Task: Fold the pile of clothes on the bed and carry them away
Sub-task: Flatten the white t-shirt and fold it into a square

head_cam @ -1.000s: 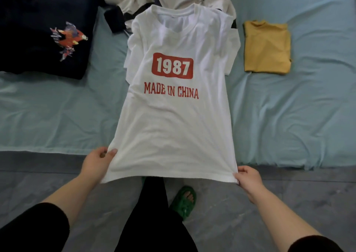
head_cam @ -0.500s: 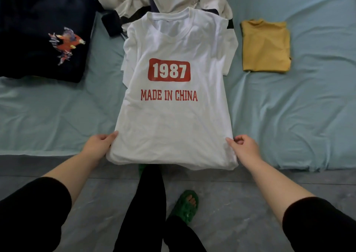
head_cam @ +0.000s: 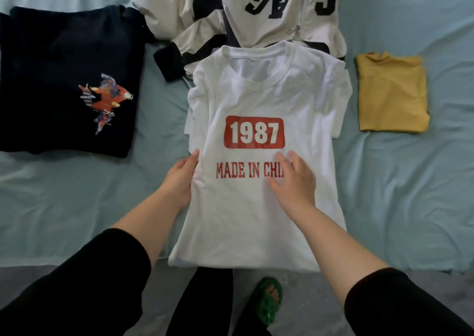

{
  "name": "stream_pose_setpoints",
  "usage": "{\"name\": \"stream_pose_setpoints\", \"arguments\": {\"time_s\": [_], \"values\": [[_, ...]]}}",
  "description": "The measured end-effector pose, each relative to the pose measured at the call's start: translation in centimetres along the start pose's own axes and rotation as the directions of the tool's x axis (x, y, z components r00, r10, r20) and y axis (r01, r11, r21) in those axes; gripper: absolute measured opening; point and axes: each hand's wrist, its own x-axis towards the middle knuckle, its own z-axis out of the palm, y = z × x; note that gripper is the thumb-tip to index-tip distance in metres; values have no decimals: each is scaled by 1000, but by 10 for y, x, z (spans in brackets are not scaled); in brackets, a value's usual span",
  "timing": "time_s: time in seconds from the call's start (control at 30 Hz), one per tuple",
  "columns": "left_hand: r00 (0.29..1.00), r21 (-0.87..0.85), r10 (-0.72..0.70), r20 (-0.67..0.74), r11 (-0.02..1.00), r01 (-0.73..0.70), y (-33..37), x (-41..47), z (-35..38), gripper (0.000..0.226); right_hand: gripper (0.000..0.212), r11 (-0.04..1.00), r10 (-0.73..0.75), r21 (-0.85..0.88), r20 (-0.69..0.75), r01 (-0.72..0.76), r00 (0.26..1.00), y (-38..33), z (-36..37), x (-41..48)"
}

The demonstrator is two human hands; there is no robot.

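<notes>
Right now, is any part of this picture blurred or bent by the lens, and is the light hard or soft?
Head view: the right hand on the white printed T-shirt is smeared by motion; the left hand at its edge is sharper; the near edge of the light blue bed sheet bows from the wide lens; light is soft, no glare, faint shadows.

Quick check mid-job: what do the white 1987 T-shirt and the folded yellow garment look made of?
White 1987 T-shirt: thin, matte knit, likely cotton jersey; it lies soft with fine creases, and the red print looks flat and opaque. Folded yellow garment: matte knit, perhaps thicker, judging by its rounded folded edges. Exact fibre unclear.
</notes>
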Motion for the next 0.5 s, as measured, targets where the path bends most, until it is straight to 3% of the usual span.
{"name": "stream_pose_setpoints", "arguments": {"time_s": [0.13,0.27,0.37,0.43,0.5], "values": [[995,9,-4,-103,1000,5,26,20,15,30,80,990,82,-132,316,-42,945,-43,15,26],[979,99,118,-167,990,-103,48,28,9,15,82,967,137,-252,355,-47,925,-50,16,29],[918,188,269,-290,957,-221,71,34,-18,17,82,957,128,-290,367,-17,921,-49,13,30],[918,189,258,-301,960,-207,80,38,-35,20,82,949,134,-315,385,-6,913,-52,10,32],[968,74,128,-216,991,-114,84,40,-41,18,83,935,155,-354,418,4,895,-57,5,35]]}}
